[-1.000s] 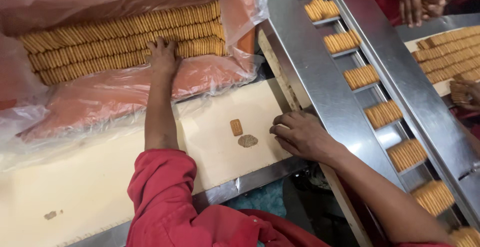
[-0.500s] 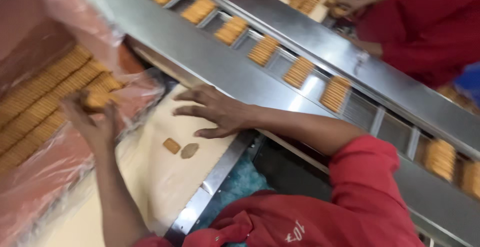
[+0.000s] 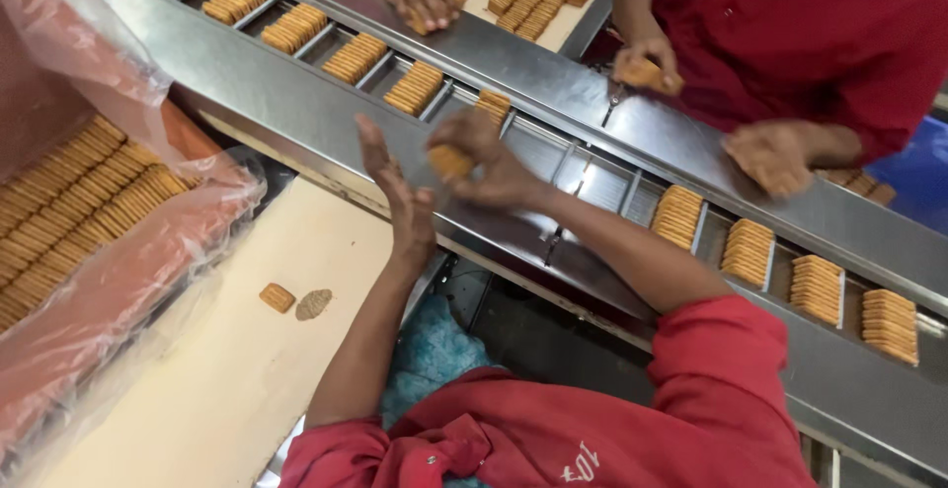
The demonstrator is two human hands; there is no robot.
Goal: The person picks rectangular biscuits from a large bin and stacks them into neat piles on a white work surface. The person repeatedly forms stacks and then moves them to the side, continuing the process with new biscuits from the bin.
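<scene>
The right hand (image 3: 489, 162) is closing its fingers around a small stack of biscuits (image 3: 449, 161), holding it just above the steel conveyor (image 3: 326, 118). The left hand (image 3: 400, 197) is standing open beside it, palm turned toward the stack and fingers stretched upward, gripping nothing; whether its fingertips are touching the biscuits cannot be told. Just beyond the right hand, a biscuit stack (image 3: 493, 105) is sitting in a conveyor pocket, and more filled pockets are running off to either side of both hands. Below the left hand, a lone biscuit (image 3: 277, 297) is lying on the beige board (image 3: 212, 379). Farther to the left, rows of biscuits (image 3: 69, 202) are lying packed in a plastic-lined crate (image 3: 109, 290). Across the conveyor, other people's hands (image 3: 770, 157) are working.
</scene>
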